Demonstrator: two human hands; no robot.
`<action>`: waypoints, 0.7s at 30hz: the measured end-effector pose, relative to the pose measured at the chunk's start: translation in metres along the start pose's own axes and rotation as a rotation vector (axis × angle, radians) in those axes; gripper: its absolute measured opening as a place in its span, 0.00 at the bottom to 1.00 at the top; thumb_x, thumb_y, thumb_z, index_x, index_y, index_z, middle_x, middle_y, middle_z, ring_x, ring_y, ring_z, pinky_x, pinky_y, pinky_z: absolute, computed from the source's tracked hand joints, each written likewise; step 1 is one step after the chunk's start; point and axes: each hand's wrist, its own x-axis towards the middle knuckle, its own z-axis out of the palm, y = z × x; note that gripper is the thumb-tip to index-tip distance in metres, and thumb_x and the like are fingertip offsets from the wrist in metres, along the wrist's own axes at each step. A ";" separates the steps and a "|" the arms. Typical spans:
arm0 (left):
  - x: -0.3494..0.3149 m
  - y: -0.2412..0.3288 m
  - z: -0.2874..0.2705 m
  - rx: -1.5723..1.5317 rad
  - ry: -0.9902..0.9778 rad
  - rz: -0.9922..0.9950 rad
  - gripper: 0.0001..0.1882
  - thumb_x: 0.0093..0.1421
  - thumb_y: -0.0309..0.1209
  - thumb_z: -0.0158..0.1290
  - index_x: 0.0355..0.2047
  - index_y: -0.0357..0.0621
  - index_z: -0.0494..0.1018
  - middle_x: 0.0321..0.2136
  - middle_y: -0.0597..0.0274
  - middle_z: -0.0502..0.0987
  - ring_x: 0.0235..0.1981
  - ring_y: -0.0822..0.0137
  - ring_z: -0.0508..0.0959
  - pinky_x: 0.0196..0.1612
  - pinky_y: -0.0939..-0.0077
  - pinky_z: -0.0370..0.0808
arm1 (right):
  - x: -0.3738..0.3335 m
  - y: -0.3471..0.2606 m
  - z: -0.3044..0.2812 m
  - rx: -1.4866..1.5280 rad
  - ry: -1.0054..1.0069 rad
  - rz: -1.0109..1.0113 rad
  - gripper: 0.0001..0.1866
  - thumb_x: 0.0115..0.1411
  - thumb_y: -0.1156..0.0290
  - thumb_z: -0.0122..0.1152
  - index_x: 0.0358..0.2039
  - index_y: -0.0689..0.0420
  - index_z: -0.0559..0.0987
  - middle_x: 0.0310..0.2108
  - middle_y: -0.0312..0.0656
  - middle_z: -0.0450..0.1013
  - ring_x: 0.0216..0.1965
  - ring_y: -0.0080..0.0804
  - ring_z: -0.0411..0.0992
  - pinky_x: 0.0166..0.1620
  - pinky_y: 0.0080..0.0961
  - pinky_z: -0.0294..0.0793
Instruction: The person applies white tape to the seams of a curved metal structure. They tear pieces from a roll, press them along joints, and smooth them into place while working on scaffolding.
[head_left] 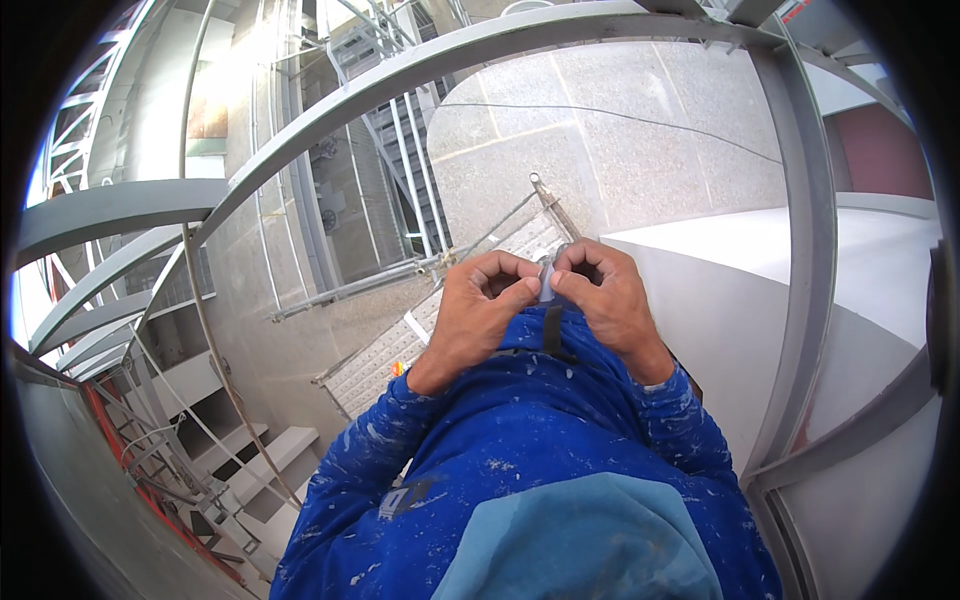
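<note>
My left hand (478, 312) and my right hand (614, 302) are close together in front of my waist. Each pinches with thumb and forefinger at a small greyish, slightly shiny piece (546, 281) between them. It looks thin and pliable, but its kind cannot be made out, and my fingertips cover parts of it. My sleeves and blue top (550, 430) are spotted with white paint or plaster. Just below the piece, a dark strap (553, 330) hangs at my waist.
A perforated metal scaffold plank (375, 368) lies under me, high above a concrete floor (600, 120). Grey steel beams (400, 75) cross ahead and at right. A hanging rope (205, 320) runs down at left; a white wall ledge (740, 250) stands at right.
</note>
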 end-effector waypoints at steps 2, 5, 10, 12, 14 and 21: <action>0.000 0.000 -0.002 0.016 -0.010 0.015 0.11 0.64 0.25 0.59 0.44 0.31 0.79 0.37 0.59 0.83 0.39 0.72 0.81 0.46 0.77 0.79 | 0.000 -0.003 0.002 -0.032 0.019 -0.024 0.06 0.60 0.72 0.65 0.31 0.61 0.80 0.27 0.32 0.74 0.30 0.16 0.68 0.35 0.17 0.68; -0.001 0.001 -0.005 0.014 -0.035 0.065 0.12 0.65 0.25 0.59 0.46 0.31 0.79 0.40 0.57 0.83 0.42 0.72 0.81 0.48 0.76 0.78 | 0.000 -0.007 0.005 -0.051 0.041 -0.062 0.07 0.59 0.71 0.64 0.30 0.63 0.80 0.27 0.36 0.77 0.30 0.19 0.72 0.37 0.21 0.73; -0.003 0.005 -0.005 -0.047 -0.048 0.096 0.12 0.65 0.26 0.60 0.47 0.31 0.79 0.41 0.56 0.83 0.42 0.72 0.81 0.48 0.76 0.78 | 0.003 -0.010 0.009 -0.114 0.056 -0.121 0.08 0.59 0.70 0.65 0.30 0.63 0.80 0.27 0.39 0.78 0.32 0.22 0.74 0.38 0.24 0.74; -0.003 0.007 -0.004 -0.006 -0.013 0.095 0.12 0.65 0.27 0.61 0.45 0.32 0.80 0.39 0.57 0.83 0.40 0.73 0.81 0.46 0.78 0.78 | 0.003 -0.010 0.010 -0.167 0.054 -0.146 0.09 0.58 0.70 0.66 0.30 0.63 0.80 0.27 0.40 0.78 0.31 0.24 0.74 0.38 0.25 0.74; -0.004 0.009 -0.002 0.102 0.045 0.073 0.11 0.65 0.28 0.61 0.43 0.32 0.80 0.36 0.59 0.84 0.36 0.74 0.81 0.42 0.79 0.79 | 0.002 -0.009 0.011 -0.210 0.058 -0.154 0.09 0.58 0.69 0.66 0.31 0.62 0.81 0.26 0.42 0.78 0.31 0.26 0.75 0.38 0.27 0.74; 0.002 0.011 -0.003 0.097 0.114 0.074 0.10 0.66 0.31 0.61 0.39 0.33 0.80 0.30 0.60 0.83 0.32 0.75 0.82 0.36 0.80 0.80 | 0.004 -0.008 0.016 -0.113 0.094 -0.137 0.07 0.57 0.72 0.64 0.30 0.64 0.80 0.26 0.41 0.78 0.31 0.25 0.75 0.38 0.26 0.75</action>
